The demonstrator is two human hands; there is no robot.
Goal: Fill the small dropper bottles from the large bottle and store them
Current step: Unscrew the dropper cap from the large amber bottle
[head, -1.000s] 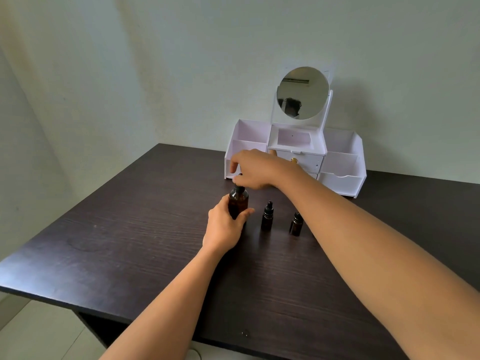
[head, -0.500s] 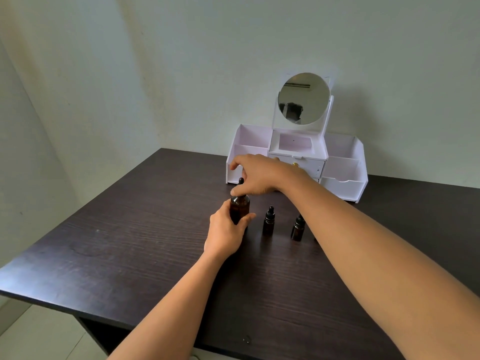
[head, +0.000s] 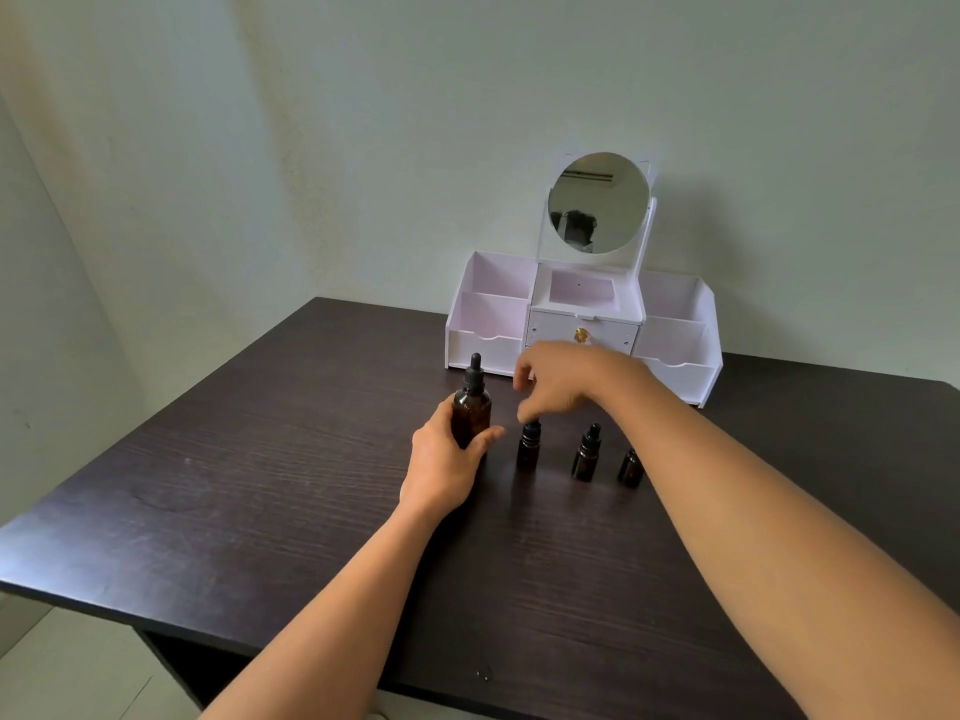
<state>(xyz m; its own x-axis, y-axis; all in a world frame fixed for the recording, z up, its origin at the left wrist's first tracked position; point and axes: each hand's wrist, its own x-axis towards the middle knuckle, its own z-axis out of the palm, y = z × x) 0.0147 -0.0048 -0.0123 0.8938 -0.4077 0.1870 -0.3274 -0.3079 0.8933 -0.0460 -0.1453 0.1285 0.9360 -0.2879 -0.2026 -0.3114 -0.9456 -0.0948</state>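
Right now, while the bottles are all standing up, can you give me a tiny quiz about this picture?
1. True or false: the left hand grips the large bottle.
2. How many small dropper bottles stand on the table?
3. Where is the round mirror? A: on top of the white organizer. B: flat on the table. C: inside a drawer.
Key: 1 true. 2 three. 3 A.
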